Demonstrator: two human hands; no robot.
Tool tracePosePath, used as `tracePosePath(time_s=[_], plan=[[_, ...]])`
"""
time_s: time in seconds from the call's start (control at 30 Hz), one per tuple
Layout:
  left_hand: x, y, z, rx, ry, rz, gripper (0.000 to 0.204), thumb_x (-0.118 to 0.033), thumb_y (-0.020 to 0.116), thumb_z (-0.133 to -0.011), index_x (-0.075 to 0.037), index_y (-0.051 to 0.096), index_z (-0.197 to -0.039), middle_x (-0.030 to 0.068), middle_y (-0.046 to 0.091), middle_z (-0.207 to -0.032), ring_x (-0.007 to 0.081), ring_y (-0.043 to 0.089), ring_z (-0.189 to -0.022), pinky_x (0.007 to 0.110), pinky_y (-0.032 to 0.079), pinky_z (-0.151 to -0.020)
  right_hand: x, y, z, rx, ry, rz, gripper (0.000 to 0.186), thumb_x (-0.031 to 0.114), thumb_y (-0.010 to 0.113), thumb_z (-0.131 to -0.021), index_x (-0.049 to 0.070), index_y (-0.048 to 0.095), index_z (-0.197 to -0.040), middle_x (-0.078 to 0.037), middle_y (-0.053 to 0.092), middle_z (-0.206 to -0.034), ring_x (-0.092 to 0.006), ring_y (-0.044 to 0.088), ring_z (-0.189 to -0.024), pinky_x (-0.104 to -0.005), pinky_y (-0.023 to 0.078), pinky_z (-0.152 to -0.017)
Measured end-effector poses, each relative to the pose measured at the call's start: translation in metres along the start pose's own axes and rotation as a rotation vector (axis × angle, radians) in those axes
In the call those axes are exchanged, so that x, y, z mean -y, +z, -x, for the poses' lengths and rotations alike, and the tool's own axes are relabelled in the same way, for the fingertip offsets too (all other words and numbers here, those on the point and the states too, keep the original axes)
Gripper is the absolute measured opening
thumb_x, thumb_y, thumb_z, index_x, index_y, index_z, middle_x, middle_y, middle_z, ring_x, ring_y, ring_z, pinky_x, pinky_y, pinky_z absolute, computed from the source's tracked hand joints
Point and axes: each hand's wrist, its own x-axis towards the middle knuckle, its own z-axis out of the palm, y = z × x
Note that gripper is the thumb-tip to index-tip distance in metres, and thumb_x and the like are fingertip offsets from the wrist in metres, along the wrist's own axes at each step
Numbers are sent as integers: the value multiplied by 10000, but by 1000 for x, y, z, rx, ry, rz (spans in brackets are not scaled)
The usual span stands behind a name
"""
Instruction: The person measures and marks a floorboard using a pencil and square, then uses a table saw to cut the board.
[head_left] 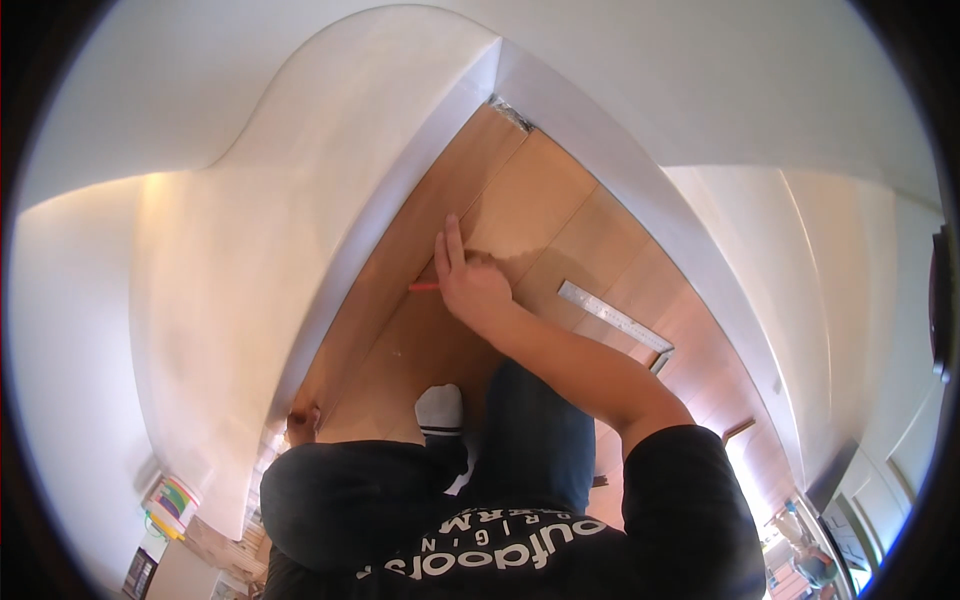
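On the wood-plank floor (555, 190), my right hand (472, 282) rests near a long seam, index and middle fingers stretched forward, the others curled on a thin red stick, apparently a pencil (422, 287). At lower left, beside the white baseboard (350, 250), part of my left hand (304, 420) shows small and dim, partly hidden by my body; what it holds, if anything, is unclear. A metal carpenter's square (610, 316) lies right of my right forearm. A crumpled silvery patch (510, 112) fills the far corner.
Pale curved walls (220, 280) with baseboards close in on both sides, meeting ahead. My knee and socked foot (438, 405) are low in the middle. A short wooden strip (738, 430) lies at right. Assorted items (170, 505) sit at lower left, others (812, 560) at lower right.
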Motion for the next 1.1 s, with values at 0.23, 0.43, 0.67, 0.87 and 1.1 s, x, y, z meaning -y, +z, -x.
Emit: tracePosePath(time_s=[0.23, 0.43, 0.67, 0.87, 1.1], plan=[[-7, 7, -4, -14, 102, -256, 596, -428, 931, -706, 13, 566, -870, 63, 565, -805, 194, 500, -745, 364, 444, -647, -4, -5, 1, 153, 20, -53, 556, 157, 613, -847, -31, 588, -1369, -329, 447, -1530, -195, 623, -588, -342, 564, -536], [-10, 4, 14, -7, 22, -143, 498, -332, 893, -785, 21, 568, -919, 47, 562, -798, 171, 493, -732, 356, 445, -627, -54, -38, -50, 9, 303, -366, 522, 114, 596, -922, 33, 499, -1428, -230, 476, -1535, -407, 721, -980, -481, 612, -746], [-25, -2, 29, 15, 15, -48, 424, -252, 848, -861, 39, 577, -1009, 69, 667, -890, 158, 591, -799, 326, 499, -700, -137, -31, -134, -21, 352, -497, 209, 44, 594, -876, 26, 618, -1083, -215, 477, -1541, -445, 662, -1058, -495, 565, -870], [-55, -2, 40, 9, 4, -57, 437, -246, 851, -853, 40, 571, -1027, 70, 668, -909, 153, 591, -820, 319, 497, -722, -169, -49, -157, 438, 351, -562, 269, 95, 576, -894, -11, 628, -1136, -244, 492, -1497, -443, 640, -1123, -501, 534, -928], [-44, 0, 41, -84, 145, -45, 446, -315, 865, -810, 15, 595, -939, 60, 618, -810, 160, 540, -738, 355, 469, -656, -153, -33, -114, 80, 313, -679, 349, 140, 554, -909, 33, 629, -1232, -230, 660, -1253, -432, 637, -1113, -495, 522, -918]])
